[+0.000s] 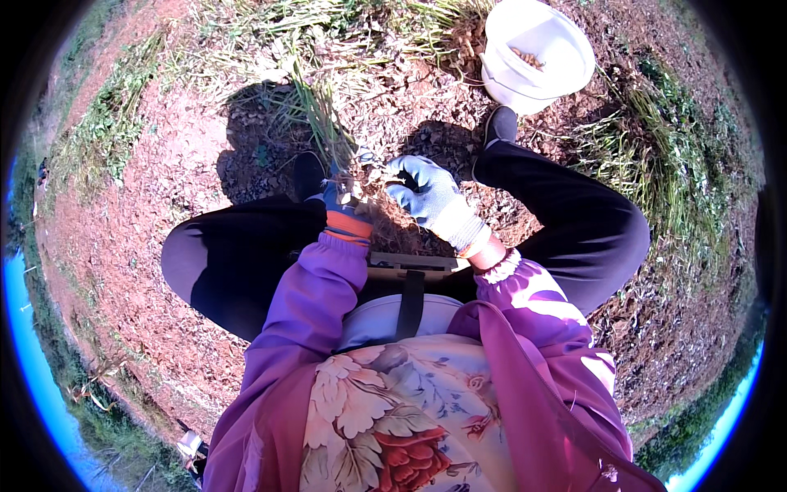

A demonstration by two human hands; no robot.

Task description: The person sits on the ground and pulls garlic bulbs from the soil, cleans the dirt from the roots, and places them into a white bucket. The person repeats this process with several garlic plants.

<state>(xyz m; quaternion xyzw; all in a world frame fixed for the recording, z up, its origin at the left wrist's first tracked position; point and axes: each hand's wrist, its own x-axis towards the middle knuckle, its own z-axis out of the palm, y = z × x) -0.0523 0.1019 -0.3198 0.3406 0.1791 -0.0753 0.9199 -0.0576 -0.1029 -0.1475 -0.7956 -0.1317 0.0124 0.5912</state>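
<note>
My left hand (345, 200), in a dark glove with an orange cuff, grips a bunch of peanut plants (326, 117). The green stems point away from me, and the pale root end with what look like a few pods (349, 189) lies at the glove. Close on its right is my right hand (424, 194), in a grey-blue coated glove. Its fingers and thumb are curled around a dark gap, with the tips beside the roots. Whether a pod sits at those fingertips is too unclear to tell.
A white bucket (522, 80) with some peanuts (527, 58) inside stands beyond my right shoe (501, 126). Pulled plants lie in heaps at the far side (295, 27) and the right (664, 147). A low seat or board (412, 263) shows between my legs on reddish, leaf-strewn soil.
</note>
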